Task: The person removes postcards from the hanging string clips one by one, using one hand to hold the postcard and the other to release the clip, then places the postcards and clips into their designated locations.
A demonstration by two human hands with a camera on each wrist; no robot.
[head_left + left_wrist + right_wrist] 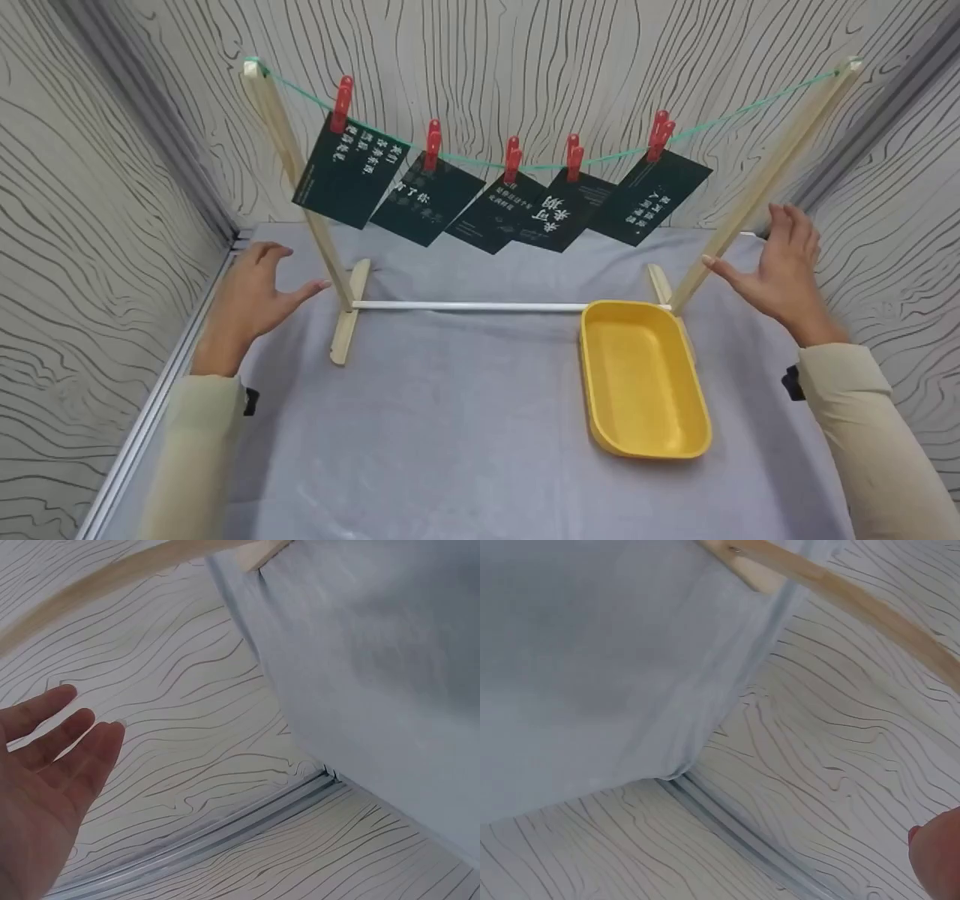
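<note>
Several dark green cards with white writing, among them the leftmost card (351, 171) and the rightmost card (649, 196), hang from a green string (480, 162) by red clothespins (513, 159). The string runs between two wooden posts (281, 135) of a stand. Just left of the left post, my left hand (259, 289) is held with fingers spread and nothing in it; its palm and fingers (90, 757) show in the left wrist view. My right hand (784, 274) is beside the right post (765, 180), also holding nothing. Its thumb overlaps that post; I cannot tell whether they touch.
A yellow tray (645, 382) sits at the front right, overlapping the stand's right foot. A white rod (472, 306) joins the feet low down. Grey cloth (450, 435) covers the table. Wood-line patterned walls (480, 67) enclose the back and sides.
</note>
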